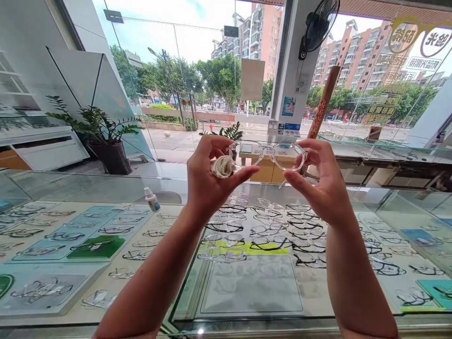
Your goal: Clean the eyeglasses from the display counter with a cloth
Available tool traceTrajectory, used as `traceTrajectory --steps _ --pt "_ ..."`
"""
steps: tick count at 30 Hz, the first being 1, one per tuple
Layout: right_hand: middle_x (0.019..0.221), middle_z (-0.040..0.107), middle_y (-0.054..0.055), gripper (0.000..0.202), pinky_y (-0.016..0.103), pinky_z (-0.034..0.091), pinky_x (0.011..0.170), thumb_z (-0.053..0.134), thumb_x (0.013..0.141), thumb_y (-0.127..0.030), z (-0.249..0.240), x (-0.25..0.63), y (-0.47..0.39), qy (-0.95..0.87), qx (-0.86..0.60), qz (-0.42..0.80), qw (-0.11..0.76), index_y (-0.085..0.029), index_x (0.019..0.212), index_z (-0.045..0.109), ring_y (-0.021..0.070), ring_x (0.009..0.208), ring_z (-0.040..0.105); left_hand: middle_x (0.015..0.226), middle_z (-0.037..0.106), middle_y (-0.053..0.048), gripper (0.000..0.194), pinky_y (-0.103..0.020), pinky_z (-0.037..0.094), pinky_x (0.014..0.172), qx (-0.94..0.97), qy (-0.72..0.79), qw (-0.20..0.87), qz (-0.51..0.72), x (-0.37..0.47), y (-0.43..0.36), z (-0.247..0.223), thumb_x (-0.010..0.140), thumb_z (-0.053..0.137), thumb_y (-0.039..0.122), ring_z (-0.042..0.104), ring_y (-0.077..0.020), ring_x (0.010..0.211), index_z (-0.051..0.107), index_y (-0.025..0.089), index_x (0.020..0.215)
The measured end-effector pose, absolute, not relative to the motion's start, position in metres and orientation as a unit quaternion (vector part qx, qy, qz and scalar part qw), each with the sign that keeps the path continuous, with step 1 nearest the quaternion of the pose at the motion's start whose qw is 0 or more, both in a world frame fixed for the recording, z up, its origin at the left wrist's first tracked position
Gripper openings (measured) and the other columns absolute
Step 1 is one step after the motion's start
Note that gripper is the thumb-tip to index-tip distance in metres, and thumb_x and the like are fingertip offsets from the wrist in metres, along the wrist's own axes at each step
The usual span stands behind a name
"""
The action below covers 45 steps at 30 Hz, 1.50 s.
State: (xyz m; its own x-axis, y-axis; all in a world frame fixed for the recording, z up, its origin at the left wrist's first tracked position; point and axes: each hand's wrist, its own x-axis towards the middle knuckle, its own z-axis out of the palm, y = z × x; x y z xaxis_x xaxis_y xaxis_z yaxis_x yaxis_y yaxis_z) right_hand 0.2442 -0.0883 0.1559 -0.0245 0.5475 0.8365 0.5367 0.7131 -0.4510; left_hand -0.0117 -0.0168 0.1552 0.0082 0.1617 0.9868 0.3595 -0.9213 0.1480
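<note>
Clear-framed glasses (267, 151) are held up between my two hands, above the glass display counter. My left hand (215, 172) grips their left side and also has a crumpled whitish cloth (222, 166) tucked against the palm, its thumb stretched along the lower rim. At the right side of the frame, my right hand (319, 176) holds the glasses with its fingers behind and thumb below the lens. Rows of glasses (270, 228) lie beneath, in the counter. A small white spray bottle (151, 199) stands on the glass to the left of my left forearm.
A glass counter (254, 287) spans the foreground, with more frames at both sides. Beyond it are a potted plant (109, 136), a wooden cabinet (262, 168), a brown post (323, 101), a wall fan (319, 23) and large windows onto a street.
</note>
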Motion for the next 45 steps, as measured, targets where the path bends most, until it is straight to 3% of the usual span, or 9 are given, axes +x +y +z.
traceTrajectory --steps 6,15,21,26,32,39,45 --pt "0.117 0.074 0.005 0.054 0.052 0.056 0.109 0.083 0.094 -0.062 0.155 0.249 -0.083 -0.700 -0.392 0.009 0.597 -0.033 0.136 0.063 0.0276 0.108 0.072 0.093 0.072 -0.001 0.059 -0.028 0.051 0.062 -0.745 -0.185 0.040 -0.639 -0.019 -0.023 0.163 0.085 0.091 0.065 0.063 -0.0132 0.071 0.073 0.024 0.123" --pt "0.128 0.078 0.010 0.060 0.057 0.058 0.106 0.080 0.094 -0.068 0.156 0.254 -0.083 -0.700 -0.451 0.022 0.553 -0.031 0.139 0.066 0.0311 0.110 0.074 0.097 0.074 -0.003 0.056 -0.035 0.059 0.075 -0.737 -0.185 0.086 -0.644 -0.014 -0.024 0.162 0.084 0.092 0.062 0.066 -0.0170 0.079 0.077 0.025 0.123" --pt "0.120 0.080 0.009 0.055 0.058 0.058 0.106 0.080 0.095 -0.065 0.153 0.258 -0.082 -0.713 -0.453 0.008 0.536 -0.031 0.137 0.068 0.0315 0.108 0.074 0.094 0.073 -0.002 0.054 -0.034 0.059 0.072 -0.735 -0.192 0.109 -0.641 -0.012 -0.028 0.160 0.082 0.095 0.059 0.066 -0.0170 0.078 0.078 0.026 0.122" --pt "0.131 0.073 0.010 0.056 0.057 0.059 0.104 0.076 0.096 -0.069 0.152 0.258 -0.080 -0.719 -0.457 -0.032 0.522 -0.030 0.137 0.070 0.0305 0.109 0.072 0.094 0.073 -0.002 0.054 -0.033 0.059 0.074 -0.736 -0.207 0.117 -0.634 -0.011 -0.031 0.161 0.084 0.093 0.060 0.067 -0.0169 0.079 0.078 0.024 0.122" --pt "0.109 0.073 0.007 0.055 0.050 0.061 0.097 0.076 0.097 -0.069 0.155 0.256 -0.084 -0.712 -0.459 -0.037 0.530 -0.029 0.135 0.072 0.0262 0.097 0.070 0.094 0.073 -0.003 0.052 -0.034 0.058 0.073 -0.738 -0.203 0.101 -0.636 -0.011 -0.029 0.161 0.085 0.093 0.059 0.066 -0.0169 0.078 0.078 0.025 0.121" --pt "0.127 0.073 0.009 0.055 0.048 0.064 0.092 0.080 0.094 -0.067 0.159 0.256 -0.089 -0.700 -0.447 -0.084 0.551 -0.030 0.135 0.073 0.0273 0.102 0.072 0.095 0.073 -0.002 0.052 -0.033 0.058 0.072 -0.738 -0.181 0.075 -0.645 -0.010 -0.026 0.161 0.085 0.094 0.058 0.067 -0.0166 0.080 0.077 0.026 0.122" --pt "0.129 0.078 0.009 0.060 0.050 0.065 0.090 0.079 0.092 -0.071 0.161 0.254 -0.095 -0.690 -0.468 -0.076 0.547 -0.030 0.135 0.073 0.0285 0.101 0.075 0.095 0.074 -0.003 0.056 -0.035 0.058 0.075 -0.737 -0.200 0.048 -0.644 -0.009 -0.030 0.162 0.083 0.093 0.063 0.068 -0.0175 0.080 0.077 0.025 0.121"
